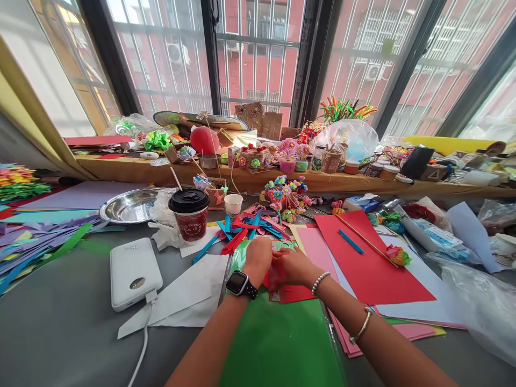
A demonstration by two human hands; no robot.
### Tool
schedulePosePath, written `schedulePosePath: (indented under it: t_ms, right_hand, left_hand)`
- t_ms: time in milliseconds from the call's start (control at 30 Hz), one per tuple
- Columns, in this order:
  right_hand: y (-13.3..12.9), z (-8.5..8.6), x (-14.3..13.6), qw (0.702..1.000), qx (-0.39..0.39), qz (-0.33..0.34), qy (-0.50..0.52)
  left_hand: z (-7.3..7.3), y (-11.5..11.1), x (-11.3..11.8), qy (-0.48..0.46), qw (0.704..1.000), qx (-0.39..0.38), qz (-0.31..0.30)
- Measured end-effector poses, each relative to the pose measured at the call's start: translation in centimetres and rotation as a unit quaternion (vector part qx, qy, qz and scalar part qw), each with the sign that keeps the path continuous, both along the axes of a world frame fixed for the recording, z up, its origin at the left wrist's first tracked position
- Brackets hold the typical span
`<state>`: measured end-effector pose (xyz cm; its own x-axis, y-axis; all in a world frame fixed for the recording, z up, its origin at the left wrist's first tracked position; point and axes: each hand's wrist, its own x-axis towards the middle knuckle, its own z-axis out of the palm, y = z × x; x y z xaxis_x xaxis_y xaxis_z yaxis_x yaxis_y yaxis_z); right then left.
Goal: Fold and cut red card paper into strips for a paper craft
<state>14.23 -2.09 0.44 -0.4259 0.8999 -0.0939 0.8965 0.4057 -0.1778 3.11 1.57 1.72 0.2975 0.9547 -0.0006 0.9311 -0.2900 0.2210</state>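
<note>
Both my hands meet over a red paper piece on a green sheet in a clear sleeve. My left hand, with a dark watch on its wrist, is closed in a fist shape; its fingertips are hidden. Beside it, almost touching, my right hand has curled fingers pressed down at the red paper, and what lies in them is hidden. Just beyond the hands is a pile of red and blue paper strips. A small patterned bit shows under my right hand.
On the left are a lidded drink cup, a white power bank with cable, and a steel plate. On the right lie red paper sheets, a paper flower on a stick and a plastic bag. Crafts crowd the window ledge.
</note>
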Motion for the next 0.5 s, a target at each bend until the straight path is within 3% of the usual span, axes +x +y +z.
schedulePosePath:
  t_ms: [233, 500]
  right_hand:
    - [-0.1, 0.2, -0.1, 1.000, 0.008, 0.003, -0.014]
    - [0.1, 0.2, 0.0, 1.000, 0.001, 0.020, -0.022]
  left_hand:
    - [0.0, -0.3, -0.1, 0.017, 0.999, 0.007, -0.031]
    - [0.7, 0.1, -1.1, 0.032, 0.999, 0.004, -0.006]
